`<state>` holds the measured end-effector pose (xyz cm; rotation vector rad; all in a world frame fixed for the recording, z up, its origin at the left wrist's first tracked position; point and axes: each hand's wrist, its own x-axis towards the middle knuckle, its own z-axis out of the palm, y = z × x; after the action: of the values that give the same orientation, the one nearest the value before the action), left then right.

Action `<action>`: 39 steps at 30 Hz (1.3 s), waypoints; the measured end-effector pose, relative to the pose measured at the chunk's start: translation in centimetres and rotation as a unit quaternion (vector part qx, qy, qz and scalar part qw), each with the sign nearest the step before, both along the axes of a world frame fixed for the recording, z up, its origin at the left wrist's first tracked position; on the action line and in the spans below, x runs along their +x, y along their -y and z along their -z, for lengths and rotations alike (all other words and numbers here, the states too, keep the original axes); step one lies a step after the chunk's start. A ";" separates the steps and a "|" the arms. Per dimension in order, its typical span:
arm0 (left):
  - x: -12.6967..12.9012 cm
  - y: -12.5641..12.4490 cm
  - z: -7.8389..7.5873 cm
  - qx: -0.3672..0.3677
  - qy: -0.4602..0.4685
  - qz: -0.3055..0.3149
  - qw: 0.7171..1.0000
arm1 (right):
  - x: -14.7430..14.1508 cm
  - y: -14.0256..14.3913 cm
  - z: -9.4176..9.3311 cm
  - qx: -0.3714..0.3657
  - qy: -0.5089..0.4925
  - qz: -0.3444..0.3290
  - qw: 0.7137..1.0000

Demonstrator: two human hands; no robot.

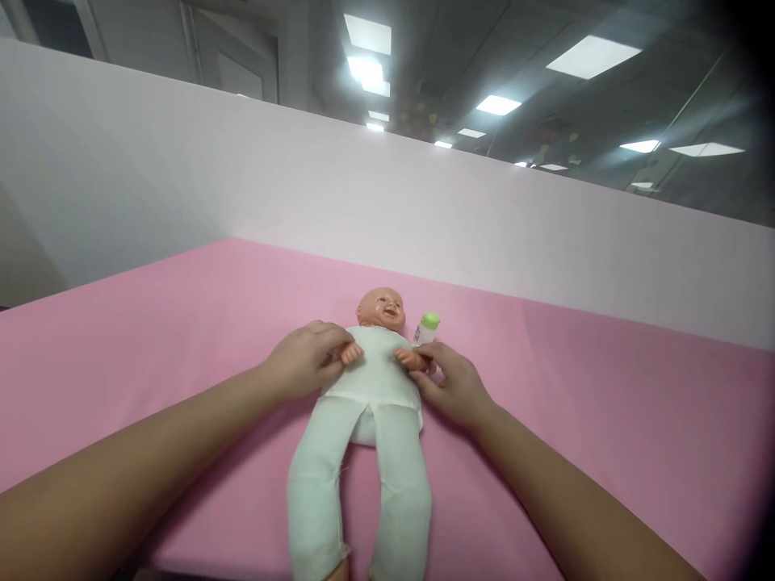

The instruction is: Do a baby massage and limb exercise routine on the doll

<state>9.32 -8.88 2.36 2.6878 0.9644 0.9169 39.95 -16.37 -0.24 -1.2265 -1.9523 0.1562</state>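
A baby doll (372, 379) with a white cloth body and a bald plastic head lies on its back, its legs pointing toward me. My left hand (312, 357) is closed around the doll's arm on the left side, just behind its small plastic hand. On the other side my right hand (454, 383) grips the doll's other arm near the wrist, thumb and fingers pinched about it. Both plastic hands of the doll rest over its chest. Beside the doll's head, just beyond my right hand, stands a white bottle (427, 328) with a green cap.
The doll lies on a pink table surface (182, 323). A pale partition (424, 210) runs along the table's far edge and continues on the left. Lit ceiling panels (593, 56) and a door frame show above it.
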 end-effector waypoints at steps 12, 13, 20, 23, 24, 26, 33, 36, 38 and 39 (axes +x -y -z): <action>-7.3 -7.6 1.3 -0.280 0.284 -0.346 0.849 | 11.4 -4.6 3.6 -0.198 -0.229 0.335 0.892; -7.5 -7.9 1.6 -0.286 0.262 -0.352 0.852 | 11.5 -4.5 3.5 -0.217 -0.193 0.341 0.894; -8.3 -8.3 1.7 -0.224 0.103 -0.330 0.911 | 12.0 -4.1 2.9 -0.250 -0.069 0.374 0.890; -9.4 -8.2 0.7 -0.261 0.067 -0.294 0.917 | 12.5 -4.0 3.0 -0.250 -0.071 0.367 0.893; -9.8 -8.2 0.5 -0.262 0.040 -0.280 0.922 | 12.5 -3.9 3.0 -0.249 -0.067 0.360 0.897; -10.5 -8.3 0.3 -0.239 -0.023 -0.275 0.931 | 12.5 -3.6 3.0 -0.243 -0.053 0.337 0.908; -10.1 -8.0 0.6 -0.208 -0.075 -0.311 0.924 | 11.5 -3.5 2.9 -0.214 -0.018 0.300 0.930; -9.3 -7.2 0.1 -0.209 0.015 -0.297 0.932 | 11.0 -3.6 3.0 -0.198 -0.131 0.273 0.932; -8.7 -6.6 -0.2 -0.219 0.088 -0.273 0.933 | 10.4 -3.4 2.8 -0.195 -0.276 0.215 0.916; -8.3 -6.3 -0.3 -0.227 0.125 -0.256 0.932 | 10.0 -3.4 2.6 -0.192 -0.348 0.178 0.900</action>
<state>1.03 -2.60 2.69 1.9161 1.6154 0.9376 49.99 -13.00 -2.81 -1.4934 -1.0821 0.7136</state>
